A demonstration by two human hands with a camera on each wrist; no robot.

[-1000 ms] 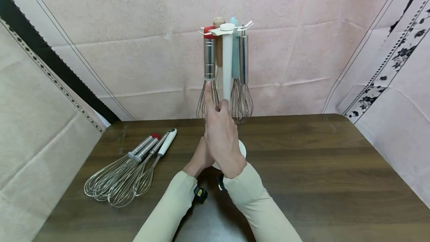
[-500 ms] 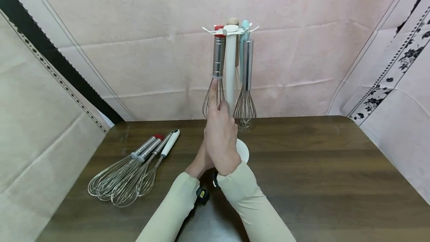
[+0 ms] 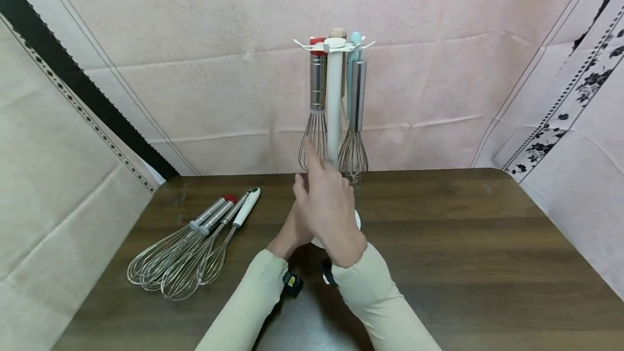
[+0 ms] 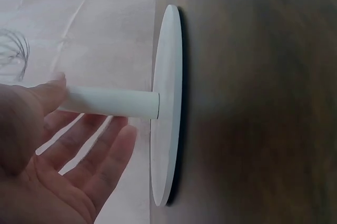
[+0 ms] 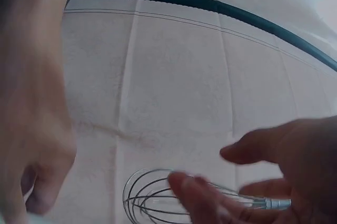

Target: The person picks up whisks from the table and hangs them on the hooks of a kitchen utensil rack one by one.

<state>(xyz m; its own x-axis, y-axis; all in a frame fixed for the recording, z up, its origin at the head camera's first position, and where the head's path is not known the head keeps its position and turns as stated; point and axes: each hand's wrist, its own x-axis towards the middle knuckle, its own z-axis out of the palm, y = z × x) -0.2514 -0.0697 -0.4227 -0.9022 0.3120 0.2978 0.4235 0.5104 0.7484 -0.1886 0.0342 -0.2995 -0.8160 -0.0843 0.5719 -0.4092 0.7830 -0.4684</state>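
Observation:
A white stand (image 3: 334, 104) with a ring of hooks at its top rises near the table's far edge. Hanging from it are a red-capped whisk (image 3: 318, 83) on the left, a steel-handled whisk (image 3: 358, 96) on the right, and light-blue (image 3: 356, 39) and wooden (image 3: 338, 32) handles behind. My left hand (image 4: 79, 166) holds the post low down, thumb on one side and fingers on the other, above the round base (image 4: 167, 108). My right hand (image 3: 329, 207) is in front of the post, fingers loosely extended and holding nothing; its index fingertip overlaps the red-capped whisk's wires in the head view.
Several whisks (image 3: 190, 248) lie bunched on the wooden table (image 3: 463, 264) at the left, two with red caps and one with a white handle. A pale patterned cloth (image 3: 219, 96) forms a backdrop close behind the stand and along both sides.
The hook ring has turned, bringing the red-capped whisk nearer the post and the light-blue handle behind the steel one. My right hand has drawn down from the whisk's handle, thumb now spread.

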